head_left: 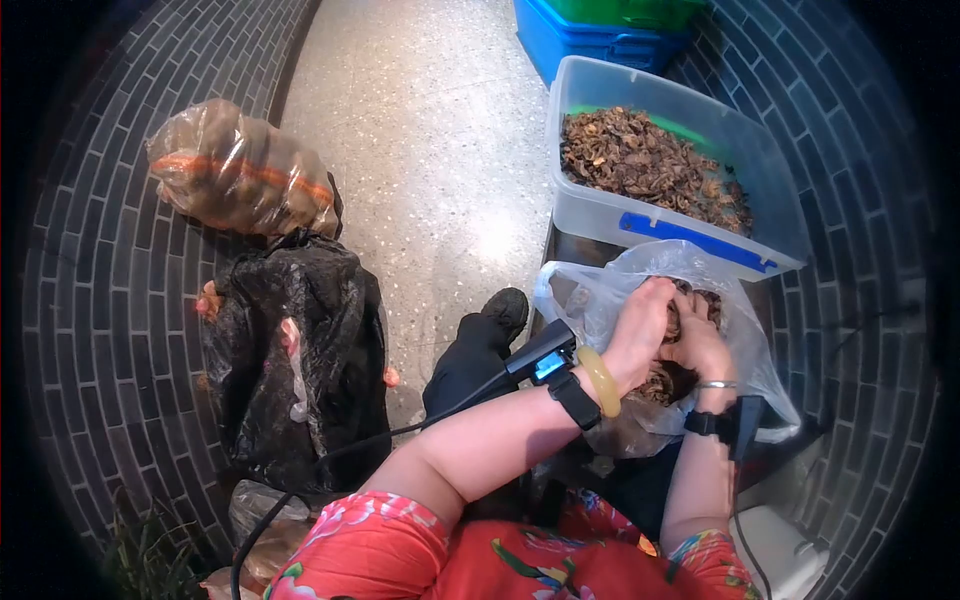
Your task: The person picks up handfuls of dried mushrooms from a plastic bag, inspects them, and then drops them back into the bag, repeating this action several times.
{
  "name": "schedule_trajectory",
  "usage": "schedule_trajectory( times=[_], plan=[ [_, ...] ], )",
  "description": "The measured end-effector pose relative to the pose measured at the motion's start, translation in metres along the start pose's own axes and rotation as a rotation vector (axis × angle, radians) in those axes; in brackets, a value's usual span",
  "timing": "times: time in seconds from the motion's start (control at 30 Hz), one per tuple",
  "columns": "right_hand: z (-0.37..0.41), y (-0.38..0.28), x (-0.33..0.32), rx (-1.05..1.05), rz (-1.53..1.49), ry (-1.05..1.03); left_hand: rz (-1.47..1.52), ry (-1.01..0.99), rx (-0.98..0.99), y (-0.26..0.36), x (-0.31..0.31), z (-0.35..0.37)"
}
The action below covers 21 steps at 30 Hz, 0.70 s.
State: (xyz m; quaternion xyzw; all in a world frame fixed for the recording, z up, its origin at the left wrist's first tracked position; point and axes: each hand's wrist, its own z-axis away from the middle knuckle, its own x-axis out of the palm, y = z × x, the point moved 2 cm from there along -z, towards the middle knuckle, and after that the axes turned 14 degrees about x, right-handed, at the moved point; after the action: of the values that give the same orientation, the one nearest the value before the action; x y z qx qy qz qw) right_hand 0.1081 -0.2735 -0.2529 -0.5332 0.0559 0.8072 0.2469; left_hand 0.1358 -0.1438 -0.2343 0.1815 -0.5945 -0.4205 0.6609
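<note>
Both my hands are inside the mouth of a clear plastic bag point(745, 350), which holds brown dried pieces point(657, 385). My left hand point(645, 320), with a yellow bangle at the wrist, is at the bag's left side, its fingers bent against the brown pieces. Close beside it, my right hand point(700, 345), with a silver bangle, has its fingers curled over the same pieces. Both hands are closed round a clump of them. Just beyond the bag stands a translucent bin point(600, 210) with more brown dried pieces point(640, 160) heaped in it.
Blue and green bins point(580, 40) stand at the back. On the left lie a filled clear bag with an orange stripe point(240, 170) and a black plastic bag point(300, 370). Tiled walls rise on both sides. A cable point(400, 430) runs across from my wrist.
</note>
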Motion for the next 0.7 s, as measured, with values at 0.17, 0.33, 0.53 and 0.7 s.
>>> schedule_trajectory(
  times=[0.17,0.33,0.53,0.7],
  plan=[
    [-0.007,-0.003,-0.009,0.042,-0.104,-0.072,0.039,0.018,-0.066,-0.001,-0.001,0.0],
    [0.0,0.001,-0.024,-0.023,-0.221,0.021,0.019,0.08,-0.182,0.01,0.0,0.003],
    [0.005,0.009,-0.046,0.05,-0.514,0.048,-0.011,0.118,-0.313,-0.004,-0.003,-0.002],
    [0.022,-0.012,-0.049,-0.183,-0.937,-0.045,0.268,0.055,-0.675,-0.022,0.005,-0.003]
  ],
)
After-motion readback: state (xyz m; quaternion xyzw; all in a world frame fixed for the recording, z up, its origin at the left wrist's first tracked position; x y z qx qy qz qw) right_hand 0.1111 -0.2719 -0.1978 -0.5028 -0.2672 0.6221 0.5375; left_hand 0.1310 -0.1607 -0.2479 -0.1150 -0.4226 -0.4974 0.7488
